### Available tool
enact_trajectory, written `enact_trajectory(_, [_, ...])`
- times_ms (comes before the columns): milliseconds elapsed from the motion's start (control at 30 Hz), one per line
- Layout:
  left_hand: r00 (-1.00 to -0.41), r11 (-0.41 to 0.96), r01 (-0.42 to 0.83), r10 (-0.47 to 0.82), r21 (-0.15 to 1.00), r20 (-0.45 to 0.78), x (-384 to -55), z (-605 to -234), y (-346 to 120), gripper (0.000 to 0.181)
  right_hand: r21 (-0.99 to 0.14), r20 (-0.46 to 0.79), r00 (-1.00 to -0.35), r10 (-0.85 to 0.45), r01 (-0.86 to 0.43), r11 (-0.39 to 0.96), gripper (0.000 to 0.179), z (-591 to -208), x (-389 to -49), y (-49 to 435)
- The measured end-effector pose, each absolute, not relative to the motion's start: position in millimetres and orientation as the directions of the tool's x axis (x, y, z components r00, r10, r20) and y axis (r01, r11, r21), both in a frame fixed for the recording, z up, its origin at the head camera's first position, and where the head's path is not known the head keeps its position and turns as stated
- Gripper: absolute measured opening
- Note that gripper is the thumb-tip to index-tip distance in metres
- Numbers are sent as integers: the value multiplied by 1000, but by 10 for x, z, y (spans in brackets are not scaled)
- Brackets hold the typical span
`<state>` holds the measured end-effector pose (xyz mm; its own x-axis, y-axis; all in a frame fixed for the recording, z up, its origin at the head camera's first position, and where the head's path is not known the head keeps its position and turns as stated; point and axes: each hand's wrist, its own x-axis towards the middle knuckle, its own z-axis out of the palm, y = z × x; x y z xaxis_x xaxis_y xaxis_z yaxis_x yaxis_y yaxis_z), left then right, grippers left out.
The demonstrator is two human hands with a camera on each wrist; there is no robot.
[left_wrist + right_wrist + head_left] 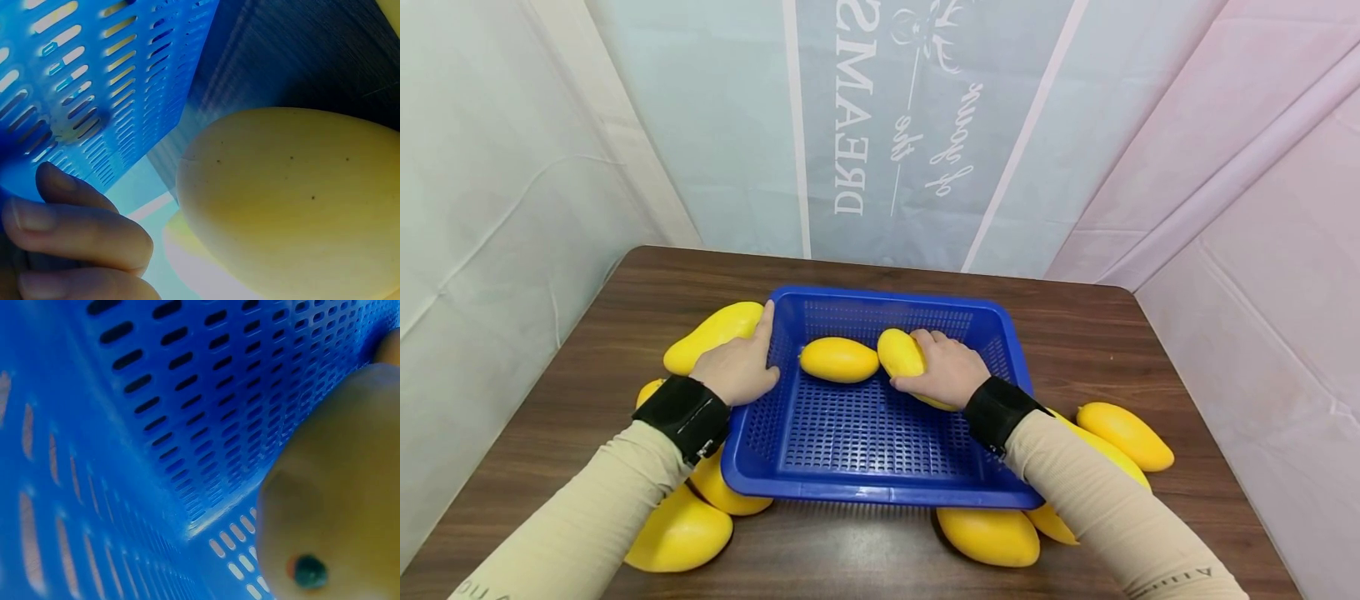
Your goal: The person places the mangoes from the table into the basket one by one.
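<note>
A blue perforated plastic basket (880,493) stands on the table. My left hand (736,367) grips its left rim, thumb on the inner side and index finger stretched along the edge. In the left wrist view, curled fingers (81,234) show against the basket's outer wall, beside a large yellow mango (294,194). Inside the basket, my right hand (951,372) holds a yellow mango (898,352) from above, towards the right. Another mango (838,360) lies to its left, their ends close together. The right wrist view shows the held mango's (340,481) dark stem end near the basket wall.
Left of the basket lie several mangoes, one at the back (715,337) and one near the front (677,533). More lie on the right, including one farther out (1126,435) and one at the basket's front edge (988,536). Fabric walls (737,125) surround the wooden table (850,554).
</note>
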<state>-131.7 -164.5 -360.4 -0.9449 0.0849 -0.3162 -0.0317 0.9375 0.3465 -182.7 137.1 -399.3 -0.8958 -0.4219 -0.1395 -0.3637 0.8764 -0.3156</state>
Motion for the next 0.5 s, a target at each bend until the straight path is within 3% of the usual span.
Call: enact_trajectory(500, [-944, 938, -33, 85, 346, -320, -1316, -3608, -1649, 97, -307, -140, -898, -418, -362, 880, 85, -3997, -1828, 1369])
